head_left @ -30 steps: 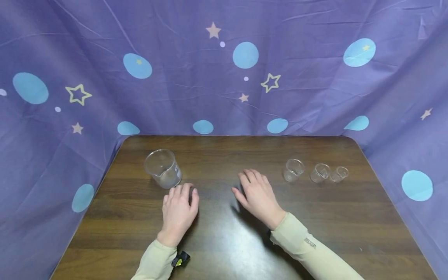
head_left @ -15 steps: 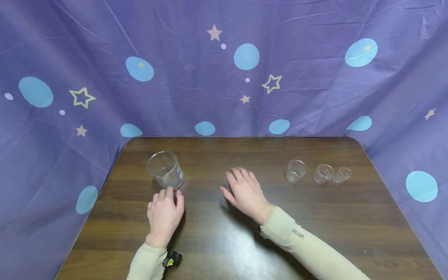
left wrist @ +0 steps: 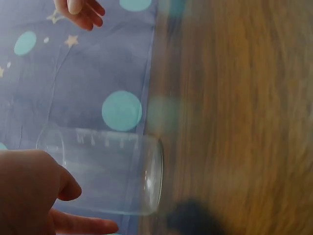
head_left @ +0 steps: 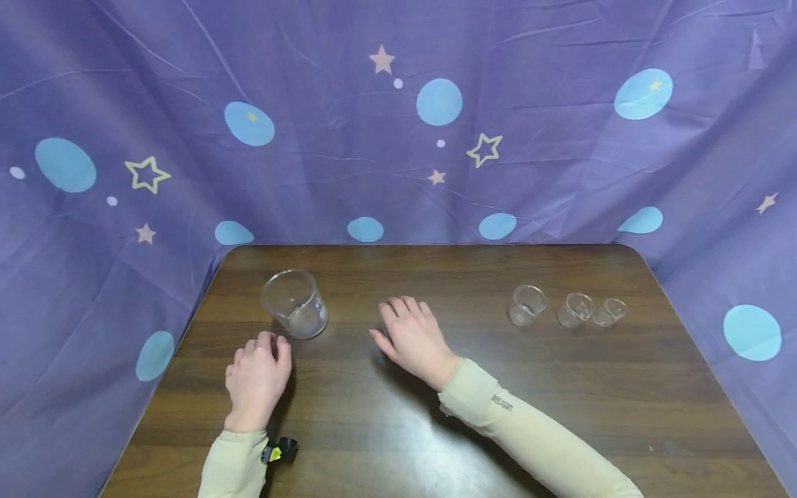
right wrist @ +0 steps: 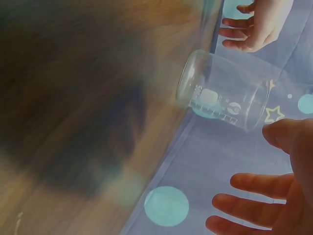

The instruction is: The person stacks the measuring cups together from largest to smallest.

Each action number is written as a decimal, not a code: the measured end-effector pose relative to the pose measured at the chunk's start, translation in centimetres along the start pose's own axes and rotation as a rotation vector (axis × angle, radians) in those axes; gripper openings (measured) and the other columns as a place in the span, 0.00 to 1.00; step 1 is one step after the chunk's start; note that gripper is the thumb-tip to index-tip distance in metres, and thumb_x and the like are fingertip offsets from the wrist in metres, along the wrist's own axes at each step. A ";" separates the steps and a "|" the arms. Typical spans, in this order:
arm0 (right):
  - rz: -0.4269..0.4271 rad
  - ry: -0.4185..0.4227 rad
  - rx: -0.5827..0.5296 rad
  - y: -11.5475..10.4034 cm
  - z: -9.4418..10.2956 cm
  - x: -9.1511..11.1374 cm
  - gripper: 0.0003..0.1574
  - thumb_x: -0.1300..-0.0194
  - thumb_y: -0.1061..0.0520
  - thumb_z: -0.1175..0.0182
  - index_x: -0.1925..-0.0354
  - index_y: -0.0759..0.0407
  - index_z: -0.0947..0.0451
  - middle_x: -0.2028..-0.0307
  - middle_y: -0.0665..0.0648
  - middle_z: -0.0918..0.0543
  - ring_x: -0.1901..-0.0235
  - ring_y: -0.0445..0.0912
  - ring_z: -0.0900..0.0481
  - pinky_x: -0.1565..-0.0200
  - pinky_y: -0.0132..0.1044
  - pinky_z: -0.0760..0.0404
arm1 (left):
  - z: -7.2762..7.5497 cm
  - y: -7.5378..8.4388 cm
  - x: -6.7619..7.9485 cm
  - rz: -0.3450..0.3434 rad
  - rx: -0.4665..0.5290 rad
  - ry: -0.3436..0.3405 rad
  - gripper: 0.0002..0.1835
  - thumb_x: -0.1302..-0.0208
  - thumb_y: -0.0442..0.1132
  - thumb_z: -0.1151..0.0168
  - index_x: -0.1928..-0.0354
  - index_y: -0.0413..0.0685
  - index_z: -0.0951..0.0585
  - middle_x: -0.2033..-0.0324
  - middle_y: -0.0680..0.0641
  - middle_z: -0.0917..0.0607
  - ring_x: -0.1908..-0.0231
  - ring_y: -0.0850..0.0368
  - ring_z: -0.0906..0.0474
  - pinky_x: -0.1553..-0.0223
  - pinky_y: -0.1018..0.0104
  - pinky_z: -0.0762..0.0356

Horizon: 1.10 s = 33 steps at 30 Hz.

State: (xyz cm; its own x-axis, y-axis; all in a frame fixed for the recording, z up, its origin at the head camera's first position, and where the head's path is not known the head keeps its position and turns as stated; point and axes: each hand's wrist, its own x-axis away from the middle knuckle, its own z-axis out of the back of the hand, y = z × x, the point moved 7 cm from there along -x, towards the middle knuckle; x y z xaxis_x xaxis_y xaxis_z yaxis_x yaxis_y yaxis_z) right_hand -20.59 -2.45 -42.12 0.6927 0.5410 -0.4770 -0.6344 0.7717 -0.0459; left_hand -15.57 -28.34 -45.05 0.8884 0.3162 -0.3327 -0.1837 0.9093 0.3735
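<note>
A large clear glass beaker (head_left: 297,308) with printed graduations stands upright at the table's left. My left hand (head_left: 257,380) hovers just in front of it and to its left, fingers loosely bent, holding nothing. In the left wrist view the beaker (left wrist: 105,169) appears beyond the thumb and a finger. My right hand (head_left: 416,339) is over the middle of the table, right of the beaker, its fingers spread and relaxed around nothing. The right wrist view shows the beaker (right wrist: 222,93) apart from my right fingertips, with the left hand (right wrist: 264,24) on its far side.
Three small glass beakers stand in a row at the right: the biggest (head_left: 527,306), a middle one (head_left: 574,310) and the smallest (head_left: 610,312). The brown wooden table (head_left: 560,401) ends at the back against a purple curtain (head_left: 336,124) with stars and blue dots.
Both hands have moved left across the table, the left hand from in front of the large beaker to its front left. The beakers stay where they stand; the view has shifted slightly.
</note>
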 end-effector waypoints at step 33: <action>0.003 -0.180 -0.002 -4.8 -5.3 -8.4 0.41 0.25 0.29 0.46 0.32 0.57 0.25 0.44 0.54 0.14 0.50 0.48 0.16 0.54 0.39 0.17 | -0.9 -2.2 -5.9 -0.043 0.417 0.027 0.20 0.23 0.35 0.54 0.37 0.32 0.23 0.40 0.28 0.20 0.40 0.25 0.27 0.39 0.33 0.33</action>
State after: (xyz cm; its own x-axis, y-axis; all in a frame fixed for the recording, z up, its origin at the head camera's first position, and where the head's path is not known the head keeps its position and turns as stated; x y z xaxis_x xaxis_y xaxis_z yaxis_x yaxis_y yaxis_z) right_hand -25.12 -12.48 -42.52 0.7410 0.5946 -0.3121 -0.6371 0.7694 -0.0468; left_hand -20.79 -31.99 -44.70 0.8795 0.2918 -0.3761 0.0446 0.7362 0.6753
